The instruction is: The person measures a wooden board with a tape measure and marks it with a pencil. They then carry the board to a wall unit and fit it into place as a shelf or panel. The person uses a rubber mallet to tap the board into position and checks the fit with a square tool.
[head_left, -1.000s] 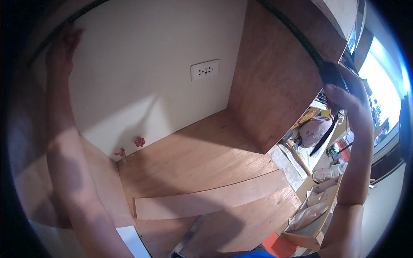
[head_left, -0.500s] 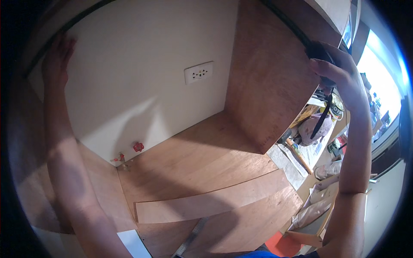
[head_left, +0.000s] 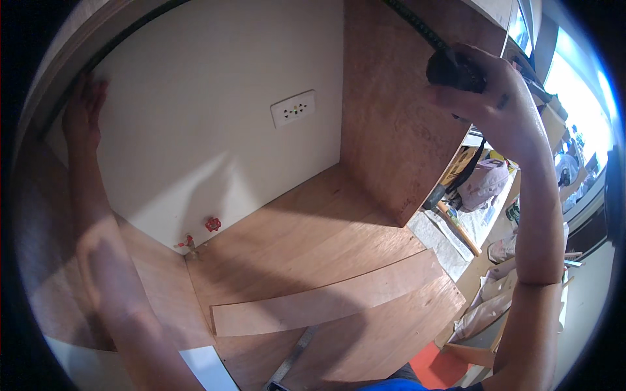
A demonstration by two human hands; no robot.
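My right hand (head_left: 499,98), raised at the upper right, is wrapped round the dark case of a tape measure (head_left: 450,70). From it a dark blade (head_left: 417,26) with printed marks runs up past the top edge of the view. On the far left a dark strip, apparently the same blade (head_left: 124,44), slopes down to my left hand (head_left: 85,111). Its dim fingers bend against the strip at the wall's edge; the exact grip is partly in shadow. Between my hands stand a white back panel (head_left: 215,85) and a brown plywood side panel (head_left: 404,124).
A white outlet (head_left: 293,109) and red valve handles (head_left: 212,224) sit on the back panel. On the plywood base (head_left: 293,234) lie a loose thin plywood strip (head_left: 326,296) and a metal ruler (head_left: 293,358). Beyond the side panel are a hammer (head_left: 456,225) and a cloth bag (head_left: 482,186).
My right hand has moved left and slightly up with the tape measure, turning the blade's marked face into view. The left hand stays at the far left; the whole view has shifted slightly.
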